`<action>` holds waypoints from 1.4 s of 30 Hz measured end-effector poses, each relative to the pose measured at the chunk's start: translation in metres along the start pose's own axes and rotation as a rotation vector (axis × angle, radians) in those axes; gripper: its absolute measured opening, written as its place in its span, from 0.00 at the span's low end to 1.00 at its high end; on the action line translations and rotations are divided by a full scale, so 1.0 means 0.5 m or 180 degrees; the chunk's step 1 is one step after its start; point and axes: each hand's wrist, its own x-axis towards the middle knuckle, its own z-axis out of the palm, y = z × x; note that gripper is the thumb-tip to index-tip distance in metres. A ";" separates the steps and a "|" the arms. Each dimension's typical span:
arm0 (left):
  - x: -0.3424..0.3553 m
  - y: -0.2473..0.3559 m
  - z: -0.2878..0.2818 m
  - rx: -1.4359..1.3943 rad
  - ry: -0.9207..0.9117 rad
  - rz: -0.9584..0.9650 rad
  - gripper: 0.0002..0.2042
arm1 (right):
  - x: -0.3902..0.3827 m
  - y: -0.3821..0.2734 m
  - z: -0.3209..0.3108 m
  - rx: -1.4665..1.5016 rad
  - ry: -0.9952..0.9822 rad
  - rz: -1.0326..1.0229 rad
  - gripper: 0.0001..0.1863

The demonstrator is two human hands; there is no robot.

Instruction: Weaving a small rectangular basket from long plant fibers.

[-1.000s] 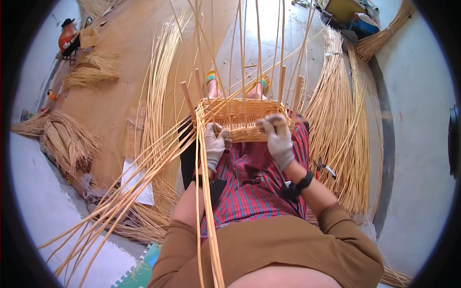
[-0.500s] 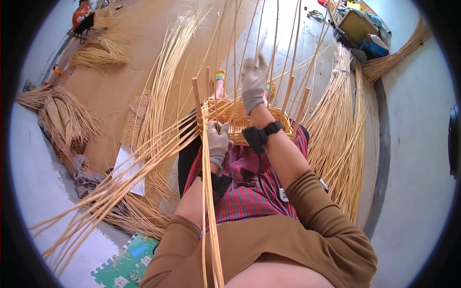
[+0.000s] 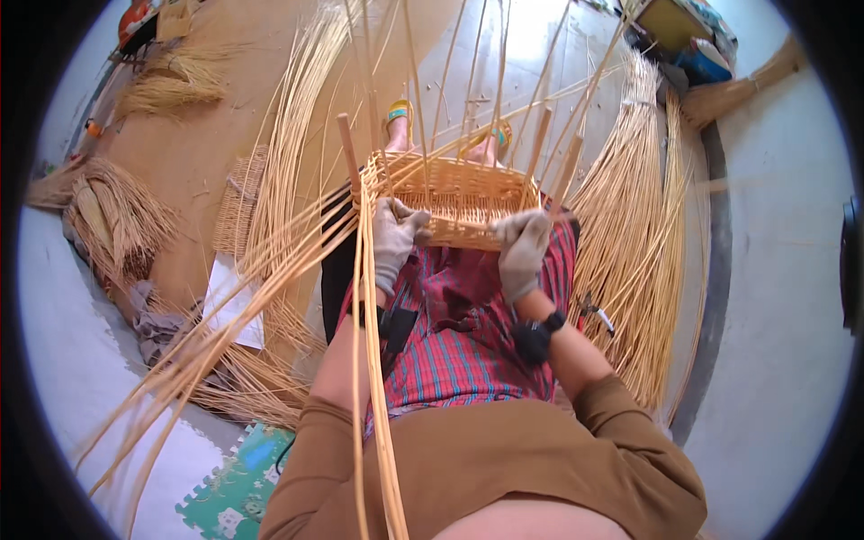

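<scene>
A half-woven wicker basket (image 3: pixel 463 169) rests across my lap, with tall thin stakes (image 3: pixel 447 76) standing up from its rim and thicker wooden posts at its corners. My gloved left hand (image 3: pixel 394 241) grips its near wall at the left, fingers bent over the edge. My gloved right hand (image 3: pixel 522 256) is closed on the same near wall farther right; whether a strand is also pinched in those fingers is hidden. Long loose weavers (image 3: pixel 367 297) come off the basket's left corner, some fanning out left and some running down past my left arm.
Bundles of pale rods lie on the floor to the right (image 3: pixel 621 243) and upper left (image 3: pixel 301 117). A flat woven panel (image 3: pixel 238 207) and a white sheet (image 3: pixel 234 297) are left of me. Pliers (image 3: pixel 589 310) lie right of my lap. Another person (image 3: pixel 135 22) sits far left.
My right hand has come down from above the basket to its near wall and closed there. My left hand stays at the wall's left part. The basket now appears slightly farther left.
</scene>
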 end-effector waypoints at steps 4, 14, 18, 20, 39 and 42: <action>-0.004 0.003 0.017 0.0419 0.0570 -0.0408 0.22 | -0.038 0.000 0.010 0.0501 0.0572 0.0533 0.25; -0.085 0.035 0.041 0.1989 0.0339 0.2174 0.26 | 0.006 -0.065 -0.132 -0.0148 0.0749 0.0664 0.05; 0.027 0.072 0.098 0.2191 -0.1793 -0.1037 0.23 | -0.008 -0.098 -0.118 -0.0193 0.0694 0.1031 0.06; 0.036 0.032 0.080 0.2034 -0.1697 -0.1173 0.24 | 0.048 -0.098 -0.095 -0.1230 -0.0059 0.0286 0.09; -0.023 0.005 0.128 0.1513 -0.1010 -0.0624 0.17 | 0.341 -0.070 0.118 -0.2552 -0.2749 -0.0194 0.33; -0.019 0.003 0.136 0.1280 -0.0754 -0.0754 0.19 | 0.346 -0.021 0.096 -0.2982 -0.2101 -0.0872 0.39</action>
